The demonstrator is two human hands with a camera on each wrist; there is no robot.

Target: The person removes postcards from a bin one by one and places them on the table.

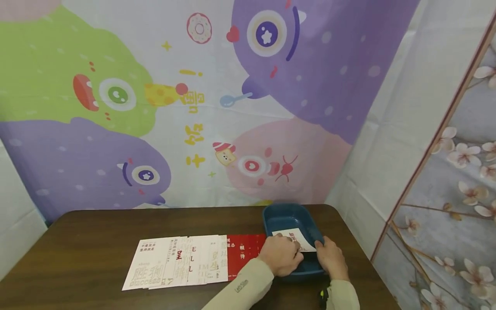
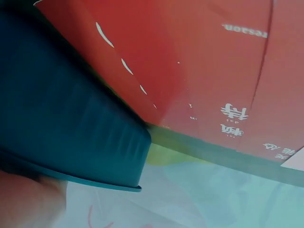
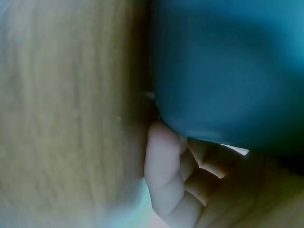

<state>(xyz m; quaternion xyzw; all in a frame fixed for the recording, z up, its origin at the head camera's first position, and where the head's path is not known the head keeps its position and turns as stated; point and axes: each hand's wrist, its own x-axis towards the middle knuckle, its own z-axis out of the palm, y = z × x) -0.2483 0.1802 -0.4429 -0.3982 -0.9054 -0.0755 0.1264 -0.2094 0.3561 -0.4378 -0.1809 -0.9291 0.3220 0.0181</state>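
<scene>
A deep blue plastic bin (image 1: 291, 212) stands at the right end of the brown table. My left hand (image 1: 280, 255) reaches over its near left side with bent fingers and pinches a white card (image 1: 296, 237) with red characters inside the bin. On the right side, my right hand (image 1: 332, 259) grips the rim. The right wrist view has its fingers (image 3: 164, 156) bent against the underside of the bin (image 3: 228, 71). From the left wrist, part of my left hand (image 2: 33, 199) appears beside the bin's rim; its fingertips are out of sight there.
Left of the bin lies an overlapping row of white cards (image 1: 155, 262) and red cards (image 1: 244, 254) with printed characters. The wooden table (image 1: 89, 245) meets a cartoon-printed cloth (image 1: 193, 181) behind it. A flowered panel (image 1: 445, 215) stands to the right.
</scene>
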